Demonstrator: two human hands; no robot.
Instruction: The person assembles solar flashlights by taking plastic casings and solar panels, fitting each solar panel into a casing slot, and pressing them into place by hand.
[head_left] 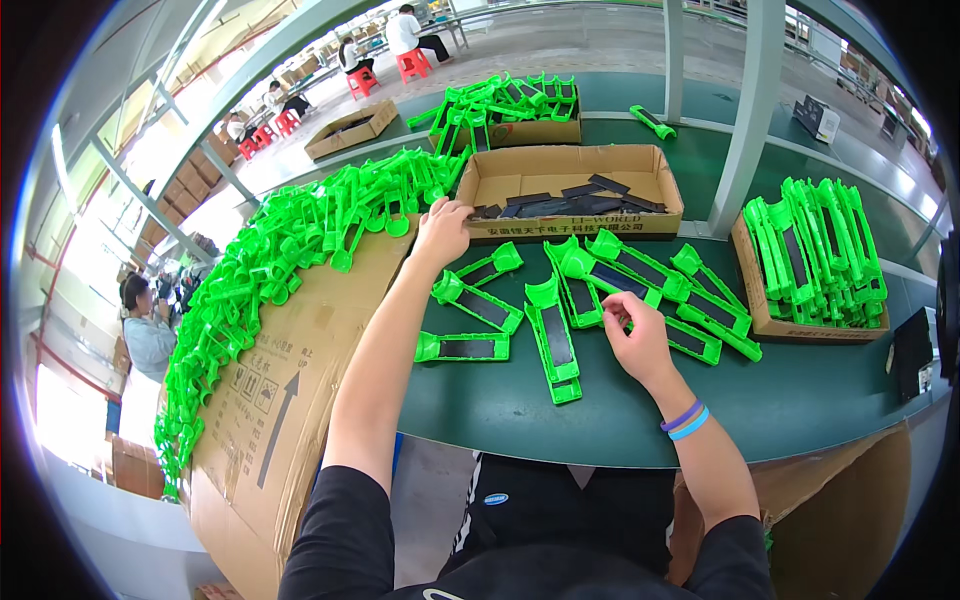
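Observation:
My left hand (443,232) is at the near left corner of a cardboard box (570,160) of thin dark strips (600,192). Its fingers are loosely bent and slightly apart, holding nothing visible; the fingertips are partly hidden. Over the green table, my right hand (636,338) has its fingers curled in against the thumb. Whatever they pinch is too small to make out. Around it lie several bright green plastic housings with round-cupped ends, among them an upright-lying housing (545,305) and a sideways one (440,347). Dark strips sit in their long recesses.
A large heap of green housings (300,230) covers a big carton (260,400) at my left. Another box (815,325) at the right holds housings stood in rows. Behind are a filled box (535,132), a shallow box (350,132) and a metal post (750,120). People sit farther off.

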